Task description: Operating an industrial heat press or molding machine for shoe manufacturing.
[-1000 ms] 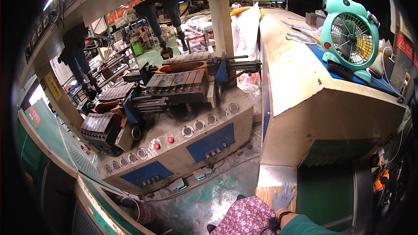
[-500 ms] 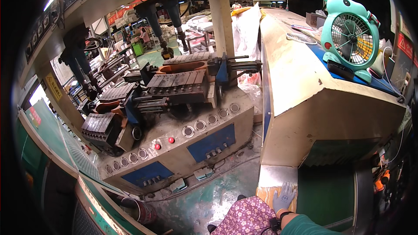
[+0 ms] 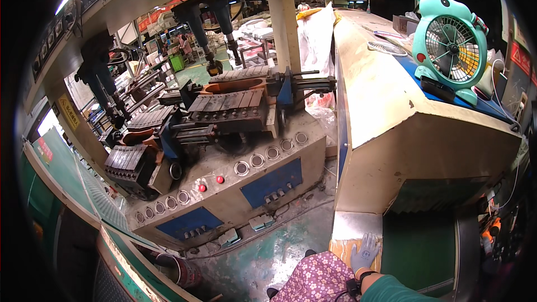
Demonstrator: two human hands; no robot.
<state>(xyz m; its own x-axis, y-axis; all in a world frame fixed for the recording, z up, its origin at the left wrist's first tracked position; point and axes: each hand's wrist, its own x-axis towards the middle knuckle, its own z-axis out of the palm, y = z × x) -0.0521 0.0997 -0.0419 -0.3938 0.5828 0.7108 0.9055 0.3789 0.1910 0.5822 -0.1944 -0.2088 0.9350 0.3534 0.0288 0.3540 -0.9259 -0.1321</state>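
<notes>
My right hand (image 3: 364, 254), in a grey work glove, lies flat with its fingers stretched out on a worn wooden ledge (image 3: 341, 248). Beside that ledge runs a dark green conveyor belt (image 3: 419, 251), which comes out from under a beige machine hood (image 3: 430, 151). The hand holds nothing. A dark band circles its wrist, below a green sleeve (image 3: 391, 289). My left hand does not show. Purple flowered cloth (image 3: 313, 279) covers my lap, next to the right forearm.
A two-station press (image 3: 224, 156) with clamp blocks, round buttons and two red buttons stands ahead on the left. A turquoise fan (image 3: 450, 45) sits on top of the hood. Green panels (image 3: 72, 162) border the left, with a bucket (image 3: 182, 271) on the floor near them.
</notes>
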